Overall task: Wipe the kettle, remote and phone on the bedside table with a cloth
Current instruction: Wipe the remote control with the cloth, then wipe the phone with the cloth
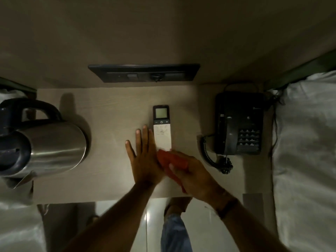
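Observation:
A white and black remote lies flat in the middle of the bedside table. My left hand rests flat on the table with fingers spread, its edge against the remote's left side. My right hand grips a red cloth, which touches the remote's near end. A steel kettle with a black handle stands at the table's left end. At the right end sits a black corded phone.
A black switch panel is on the wall behind the table. White bedding lies to the right and more white fabric to the left. The phone's coiled cord trails toward the table's front edge.

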A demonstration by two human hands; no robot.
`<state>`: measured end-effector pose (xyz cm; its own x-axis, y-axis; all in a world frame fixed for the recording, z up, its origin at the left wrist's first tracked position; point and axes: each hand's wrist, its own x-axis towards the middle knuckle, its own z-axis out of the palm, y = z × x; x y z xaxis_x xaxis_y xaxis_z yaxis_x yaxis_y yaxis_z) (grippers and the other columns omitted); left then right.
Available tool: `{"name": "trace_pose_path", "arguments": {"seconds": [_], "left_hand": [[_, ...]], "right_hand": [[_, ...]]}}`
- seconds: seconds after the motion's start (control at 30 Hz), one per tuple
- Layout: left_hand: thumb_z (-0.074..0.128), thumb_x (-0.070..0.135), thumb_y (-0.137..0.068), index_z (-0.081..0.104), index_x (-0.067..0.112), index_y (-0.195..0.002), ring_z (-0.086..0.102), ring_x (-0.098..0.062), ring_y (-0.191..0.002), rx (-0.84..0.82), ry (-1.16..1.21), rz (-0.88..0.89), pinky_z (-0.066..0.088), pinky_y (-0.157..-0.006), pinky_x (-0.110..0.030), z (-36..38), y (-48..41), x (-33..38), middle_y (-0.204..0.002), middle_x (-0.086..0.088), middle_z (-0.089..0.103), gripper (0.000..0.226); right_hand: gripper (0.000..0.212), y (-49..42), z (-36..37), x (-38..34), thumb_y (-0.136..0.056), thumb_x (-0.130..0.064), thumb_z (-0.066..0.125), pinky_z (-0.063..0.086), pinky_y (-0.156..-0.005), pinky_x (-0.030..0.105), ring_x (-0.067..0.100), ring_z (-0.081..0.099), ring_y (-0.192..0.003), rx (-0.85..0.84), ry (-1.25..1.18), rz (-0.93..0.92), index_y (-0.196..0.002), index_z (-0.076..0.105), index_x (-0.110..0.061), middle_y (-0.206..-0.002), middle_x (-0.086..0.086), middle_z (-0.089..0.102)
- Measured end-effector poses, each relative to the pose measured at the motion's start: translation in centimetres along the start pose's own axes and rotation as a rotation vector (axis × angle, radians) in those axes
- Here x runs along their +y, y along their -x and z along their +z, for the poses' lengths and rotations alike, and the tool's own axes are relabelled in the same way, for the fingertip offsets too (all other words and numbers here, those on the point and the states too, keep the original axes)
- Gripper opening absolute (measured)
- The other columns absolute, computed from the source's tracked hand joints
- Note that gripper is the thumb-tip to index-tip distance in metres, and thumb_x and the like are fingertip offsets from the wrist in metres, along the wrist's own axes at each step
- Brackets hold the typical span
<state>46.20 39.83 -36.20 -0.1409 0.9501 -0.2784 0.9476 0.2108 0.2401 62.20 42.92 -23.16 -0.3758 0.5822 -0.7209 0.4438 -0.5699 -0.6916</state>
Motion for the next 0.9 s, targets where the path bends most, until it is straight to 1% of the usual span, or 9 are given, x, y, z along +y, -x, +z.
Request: {"name": "trace_pose_path", "arguments": {"seconds": [0.1, 0.2, 0.3, 0.37, 0.4, 0.5, 0.6, 0.73, 0.9], "left_hand": [[0.042, 0.099, -0.078, 0.000, 0.017, -0.171, 0.004, -0.033, -0.167, 0.055, 0.142, -0.009, 0.005, -0.130, -0.070, -0.6, 0.8, 0.2, -0.181, -0.011, 0.005, 0.131], [0.054, 0.101, -0.067, -0.001, 0.018, -0.171, 0.001, -0.032, -0.168, 0.046, 0.198, 0.155, 0.001, -0.132, -0.063, -0.8, 1.8, 4.3, -0.182, -0.009, 0.000, 0.144], [0.058, 0.098, -0.070, -0.001, 0.018, -0.171, -0.006, -0.022, -0.168, -0.017, 0.331, 0.319, -0.001, -0.135, -0.054, -0.2, 1.0, 11.7, -0.182, -0.004, -0.004, 0.142], [0.066, 0.094, -0.067, -0.002, 0.017, -0.171, -0.007, -0.023, -0.168, -0.064, 0.356, 0.307, 0.003, -0.135, -0.054, 0.2, -0.4, 16.0, -0.182, -0.005, -0.003, 0.147], [0.069, 0.093, -0.064, -0.001, 0.017, -0.171, -0.004, -0.025, -0.168, -0.080, 0.367, 0.277, 0.006, -0.135, -0.055, 0.5, -1.1, 17.4, -0.181, -0.007, 0.000, 0.149], [0.070, 0.090, -0.059, 0.010, 0.018, -0.169, 0.015, -0.029, -0.166, -0.049, 0.419, 0.203, 0.008, -0.133, -0.054, 1.7, -2.6, 18.8, -0.178, -0.010, 0.020, 0.144], [0.063, 0.088, -0.061, 0.033, 0.017, -0.163, 0.029, -0.027, -0.161, 0.030, 0.392, 0.194, 0.011, -0.133, -0.050, 2.9, -2.7, 18.6, -0.168, -0.006, 0.043, 0.128], [0.052, 0.075, -0.084, 0.048, 0.015, -0.157, 0.040, -0.032, -0.156, 0.145, 0.318, 0.198, 0.023, -0.131, -0.056, 3.8, -2.7, 18.8, -0.161, -0.009, 0.054, 0.095], [0.036, 0.073, -0.097, 0.018, 0.023, -0.161, 0.033, -0.037, -0.159, 0.115, 0.259, 0.231, 0.019, -0.131, -0.055, 3.7, -2.3, 18.5, -0.170, -0.015, 0.040, 0.083]], "right_hand": [[0.024, 4.3, -4.0, -1.2, -0.090, -0.036, 0.067, 0.053, -0.113, 0.054, 0.030, 0.067, -0.128, 0.187, -0.368, 0.152, -0.113, 0.064, -0.043, -0.140, 0.008, 0.069], [0.036, 8.0, -8.7, -1.9, -0.081, -0.033, 0.071, 0.060, -0.103, 0.048, 0.027, 0.071, -0.124, 0.409, -0.552, 0.009, -0.114, 0.073, -0.046, -0.134, -0.001, 0.076], [0.040, 8.2, -13.2, -3.0, -0.099, -0.015, 0.062, 0.062, -0.103, 0.031, 0.011, 0.069, -0.129, 0.508, -0.452, -0.258, -0.122, 0.071, -0.047, -0.133, -0.018, 0.076], [0.042, 6.0, -15.4, -3.6, -0.107, -0.004, 0.055, 0.058, -0.097, 0.011, -0.008, 0.068, -0.121, 0.609, -0.295, -0.344, -0.128, 0.067, -0.039, -0.125, -0.028, 0.076], [0.040, 4.3, -16.3, -3.7, -0.109, -0.005, 0.055, 0.055, -0.100, 0.010, -0.011, 0.065, -0.122, 0.690, -0.127, -0.352, -0.136, 0.065, -0.033, -0.132, -0.025, 0.073], [0.054, -1.0, -17.6, -2.7, -0.109, -0.015, 0.053, 0.032, -0.128, 0.028, 0.018, 0.041, -0.153, 0.717, 0.491, -0.306, -0.161, 0.043, -0.017, -0.167, 0.006, 0.046], [0.068, -4.0, -16.7, -0.2, -0.102, -0.030, 0.054, 0.023, -0.133, 0.054, 0.038, 0.015, -0.165, 0.547, 0.878, -0.256, -0.165, 0.035, -0.011, -0.175, 0.012, 0.031], [0.068, -3.5, -14.6, 4.2, -0.101, -0.031, 0.048, 0.026, -0.130, 0.060, 0.038, 0.013, -0.165, 0.623, 0.976, -0.332, -0.165, 0.032, -0.015, -0.176, 0.010, 0.029], [0.080, -0.8, -12.2, 9.0, -0.100, -0.032, 0.061, 0.014, -0.134, 0.060, 0.036, 0.006, -0.166, 0.590, 0.952, -0.384, -0.168, 0.022, -0.017, -0.178, 0.008, 0.016]]}}
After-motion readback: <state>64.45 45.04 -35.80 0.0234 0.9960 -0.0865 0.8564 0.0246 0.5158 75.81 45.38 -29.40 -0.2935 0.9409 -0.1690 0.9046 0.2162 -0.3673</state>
